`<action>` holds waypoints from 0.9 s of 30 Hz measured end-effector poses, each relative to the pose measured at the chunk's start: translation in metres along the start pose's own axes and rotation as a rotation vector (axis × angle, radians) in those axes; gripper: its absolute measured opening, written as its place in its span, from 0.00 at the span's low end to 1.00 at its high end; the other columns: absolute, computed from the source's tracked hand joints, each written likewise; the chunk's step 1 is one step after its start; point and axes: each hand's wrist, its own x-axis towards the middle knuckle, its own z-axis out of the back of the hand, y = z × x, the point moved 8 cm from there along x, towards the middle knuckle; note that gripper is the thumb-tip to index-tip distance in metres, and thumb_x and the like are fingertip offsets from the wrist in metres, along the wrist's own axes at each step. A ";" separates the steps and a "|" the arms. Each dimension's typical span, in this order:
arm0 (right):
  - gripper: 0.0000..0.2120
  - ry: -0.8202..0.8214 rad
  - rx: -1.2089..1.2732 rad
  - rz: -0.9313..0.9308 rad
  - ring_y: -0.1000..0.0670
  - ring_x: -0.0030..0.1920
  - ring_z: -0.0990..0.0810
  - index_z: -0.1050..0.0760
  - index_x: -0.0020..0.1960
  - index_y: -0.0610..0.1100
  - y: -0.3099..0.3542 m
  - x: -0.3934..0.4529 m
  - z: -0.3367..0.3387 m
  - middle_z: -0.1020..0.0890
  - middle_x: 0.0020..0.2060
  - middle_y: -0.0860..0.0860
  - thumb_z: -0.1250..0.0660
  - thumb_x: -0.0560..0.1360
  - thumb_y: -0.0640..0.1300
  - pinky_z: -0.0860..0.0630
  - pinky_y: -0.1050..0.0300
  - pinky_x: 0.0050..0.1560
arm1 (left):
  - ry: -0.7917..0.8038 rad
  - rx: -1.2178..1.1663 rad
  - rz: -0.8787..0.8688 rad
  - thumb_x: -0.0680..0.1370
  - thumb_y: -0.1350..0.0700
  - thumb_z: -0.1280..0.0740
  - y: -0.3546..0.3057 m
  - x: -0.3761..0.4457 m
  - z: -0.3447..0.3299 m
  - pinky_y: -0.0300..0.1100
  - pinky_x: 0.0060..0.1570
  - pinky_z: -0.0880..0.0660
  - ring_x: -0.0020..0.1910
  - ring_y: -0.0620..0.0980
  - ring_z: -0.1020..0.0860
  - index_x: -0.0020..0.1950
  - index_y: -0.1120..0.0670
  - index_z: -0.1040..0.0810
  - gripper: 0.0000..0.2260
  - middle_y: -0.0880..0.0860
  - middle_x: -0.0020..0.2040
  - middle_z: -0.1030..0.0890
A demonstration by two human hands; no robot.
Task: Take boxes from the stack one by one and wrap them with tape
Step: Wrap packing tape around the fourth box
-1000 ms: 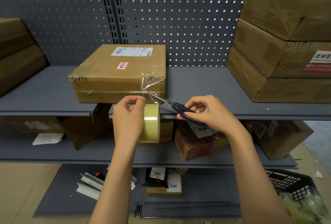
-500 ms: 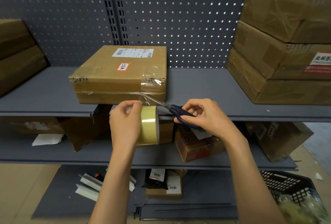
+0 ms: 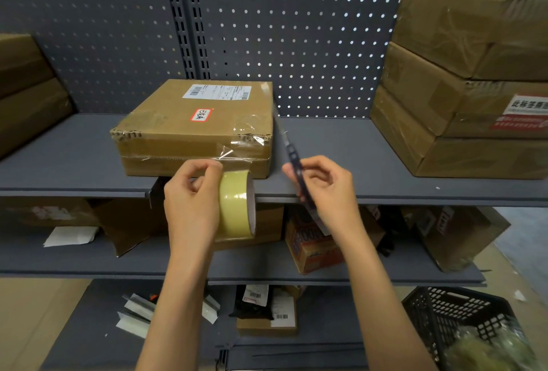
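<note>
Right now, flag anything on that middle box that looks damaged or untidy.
The box has ragged top-front edges with exposed corrugation, and the clear tape at its front right corner lies wrinkled, with a loose flap. Its front also overhangs the shelf lip slightly.

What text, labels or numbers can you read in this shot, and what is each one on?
Nothing reads with confidence.
White shipping label on the center box: barcodes and print, too small.
Red-bordered sticker on the same box: handwritten marks, unclear.
Label on the right stack: blurred characters, cut off by the frame edge.
Orange box on the lower shelf: blurred digits, possibly "000".
Barcode labels on the bottom shelf: too small.
</note>
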 end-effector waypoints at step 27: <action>0.11 -0.179 -0.739 0.222 0.52 0.55 0.24 0.22 0.60 0.44 0.013 0.020 0.028 0.20 0.53 0.49 0.35 0.79 0.43 0.26 0.57 0.55 | 0.216 0.002 0.001 0.78 0.57 0.35 0.007 -0.016 -0.046 0.29 0.27 0.37 0.32 0.48 0.34 0.43 0.52 0.22 0.05 0.59 0.33 0.29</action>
